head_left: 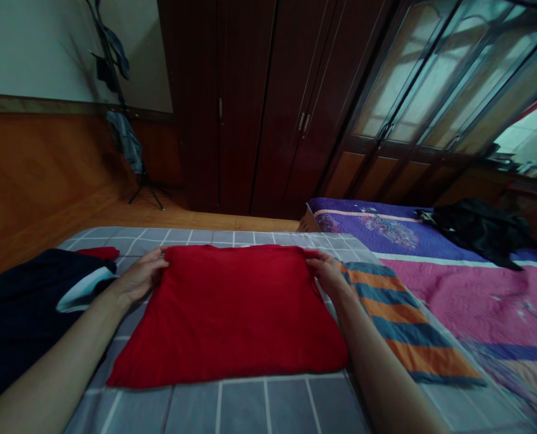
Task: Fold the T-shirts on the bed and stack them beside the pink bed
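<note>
A red piece of clothing (245, 313) lies spread in front of me on a grey checked bedsheet (241, 407). It looks folded into a broad, roughly four-sided shape. My left hand (144, 274) pinches its far left corner, fingers closed on the cloth. At the far right corner my right hand (326, 271) grips the same cloth between thumb and fingers. Just right of my right forearm is a folded garment with orange and blue-grey stripes (399, 307). Dark navy clothing (19, 307) with a light band lies left of my left hand, with a bit of red cloth (103, 253) behind it.
A second bed surface with a purple and pink quilt (467, 295) adjoins on the right, a black garment (480, 226) on it. Beyond the bed stand a dark red wardrobe (259, 108) and a coat stand (114, 78) hung with clothes. Glass-panelled doors (413, 78) are at right.
</note>
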A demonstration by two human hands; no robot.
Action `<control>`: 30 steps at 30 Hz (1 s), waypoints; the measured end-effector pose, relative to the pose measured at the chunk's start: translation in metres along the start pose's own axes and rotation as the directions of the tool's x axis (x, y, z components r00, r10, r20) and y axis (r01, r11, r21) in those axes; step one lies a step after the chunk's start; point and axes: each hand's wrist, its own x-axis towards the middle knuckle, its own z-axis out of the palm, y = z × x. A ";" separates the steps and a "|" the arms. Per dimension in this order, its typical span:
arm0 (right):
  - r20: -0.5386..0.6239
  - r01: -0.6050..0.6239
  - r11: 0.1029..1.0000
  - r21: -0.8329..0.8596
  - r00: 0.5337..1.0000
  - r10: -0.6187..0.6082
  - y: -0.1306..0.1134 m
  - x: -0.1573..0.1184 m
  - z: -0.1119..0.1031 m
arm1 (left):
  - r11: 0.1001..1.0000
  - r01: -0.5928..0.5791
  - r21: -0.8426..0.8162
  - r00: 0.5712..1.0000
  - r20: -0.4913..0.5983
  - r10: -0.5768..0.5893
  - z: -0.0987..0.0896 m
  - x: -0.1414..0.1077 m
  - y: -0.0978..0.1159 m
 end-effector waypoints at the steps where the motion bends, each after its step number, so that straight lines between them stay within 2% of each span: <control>1: -0.004 -0.021 1.000 -0.001 1.000 0.021 0.005 0.002 0.000 | 0.999 0.032 0.012 0.999 0.007 -0.032 0.001 0.000 -0.002; 3: -0.015 -0.054 0.999 -0.002 0.998 0.054 0.016 0.006 -0.001 | 0.998 0.057 0.024 0.997 0.049 -0.058 0.004 -0.001 -0.005; 6: -0.041 -0.053 0.999 0.001 0.998 0.053 0.028 0.010 -0.002 | 1.000 0.015 -0.017 0.995 0.094 -0.013 0.005 0.000 -0.009; 15: -0.086 0.043 0.994 -0.102 0.995 -0.052 0.030 0.014 -0.001 | 0.999 -0.050 0.020 0.996 -0.073 0.051 0.003 0.011 -0.014; 19: -0.121 0.030 0.962 -0.270 0.990 -0.065 0.035 0.017 -0.002 | 0.983 -0.057 0.172 0.992 -0.101 0.075 0.010 0.008 -0.013; 22: -0.154 0.020 0.902 -0.432 0.984 -0.095 0.033 0.016 -0.003 | 0.934 -0.071 0.349 0.978 -0.160 0.134 0.014 0.009 -0.015; 25: -0.200 -0.019 0.806 -0.591 0.972 -0.124 0.025 0.012 -0.003 | 0.889 -0.087 0.450 0.944 -0.248 0.218 0.011 0.013 -0.019; 28: -0.264 -0.101 0.693 -0.714 0.955 -0.132 0.018 0.005 -0.006 | 0.745 -0.095 0.661 0.882 -0.292 0.371 0.004 0.019 -0.023; 30: -0.290 -0.157 0.623 -0.766 0.950 -0.117 0.015 0.001 -0.008 | 0.655 -0.065 0.752 0.883 -0.263 0.390 -0.001 0.023 -0.024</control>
